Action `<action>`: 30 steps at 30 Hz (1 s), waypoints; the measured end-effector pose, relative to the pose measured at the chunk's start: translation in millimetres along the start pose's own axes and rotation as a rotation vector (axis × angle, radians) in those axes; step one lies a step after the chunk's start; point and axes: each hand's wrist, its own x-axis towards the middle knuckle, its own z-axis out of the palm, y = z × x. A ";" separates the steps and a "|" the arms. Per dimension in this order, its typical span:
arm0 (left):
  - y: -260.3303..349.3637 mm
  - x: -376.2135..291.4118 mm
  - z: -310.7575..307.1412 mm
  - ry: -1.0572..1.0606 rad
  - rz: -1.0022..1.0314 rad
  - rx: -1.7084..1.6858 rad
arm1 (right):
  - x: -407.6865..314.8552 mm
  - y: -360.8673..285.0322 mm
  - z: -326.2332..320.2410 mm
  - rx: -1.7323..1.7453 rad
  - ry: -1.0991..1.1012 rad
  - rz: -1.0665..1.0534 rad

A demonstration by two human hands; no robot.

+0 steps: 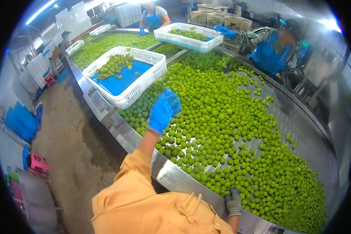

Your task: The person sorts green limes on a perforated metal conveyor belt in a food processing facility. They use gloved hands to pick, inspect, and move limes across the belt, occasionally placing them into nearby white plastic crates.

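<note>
Small round green fruits (210,117), plum-like, cover much of a perforated metal sorting table (292,117) before me. My left hand (164,110), in a blue glove, is stretched over the fruits just below a white plastic crate (125,101). Motion blurs its fingers, and whatever may be under the palm is hidden. Inside that crate, duller yellow-green fruits lie bunched on the blue bottom. My right hand (233,201), wearing a grey knit glove with dark fingers, touches the fruits at the table's near edge. Its palm side cannot be seen.
A second white crate (190,38) with fruits rests across the table further off. One co-worker (269,52) in a blue apron reaches to it; another (154,17) stands at the far end. The steel rim (175,172) runs along my side. A pink stool (38,165) stands left.
</note>
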 end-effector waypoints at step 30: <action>-181.0 -170.9 8.5 -0.755 -0.058 1.662 | -46.2 48.6 -121.6 -0.577 -0.086 0.609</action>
